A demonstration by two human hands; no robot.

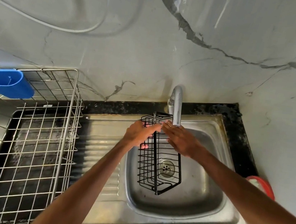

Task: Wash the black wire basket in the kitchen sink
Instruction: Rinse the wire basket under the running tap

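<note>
While the left hand (pixel 139 132) gripped the upper end of the black wire basket (pixel 161 162), its fingers were curled round the wires and the fingertips showed through the mesh. The right hand (pixel 181 140) lay just beside that grip with fingers straight and together, flat against the basket's upper side, directly under the spout of the chrome tap (pixel 177 106). The basket was held on end and tilted, hanging down from the grip over the bowl of the steel sink (pixel 198 193). The drain (pixel 167 168) was visible through the wires below the grip. Whether the basket's lower end touched the bowl could not be told. On the left-hand side of the grip ran the sink's ribbed drainboard (pixel 105 144), wet-looking and reflective. Further out that way stood a steel wire dish rack (pixel 46 136) with a blue plastic holder (pixel 6 82) hooked on its far rail. Beyond the grip, behind the tap, a black speckled counter edge (pixel 234 134) bordered the sink, stained along the joint. A grey-veined marble wall (pixel 152 46) rose above it and turned a corner on the right-hand side. A white hose (pixel 69 28) looped across the wall high above the rack. A red container (pixel 263 185) sat on the counter beside the right forearm, partly hidden.
</note>
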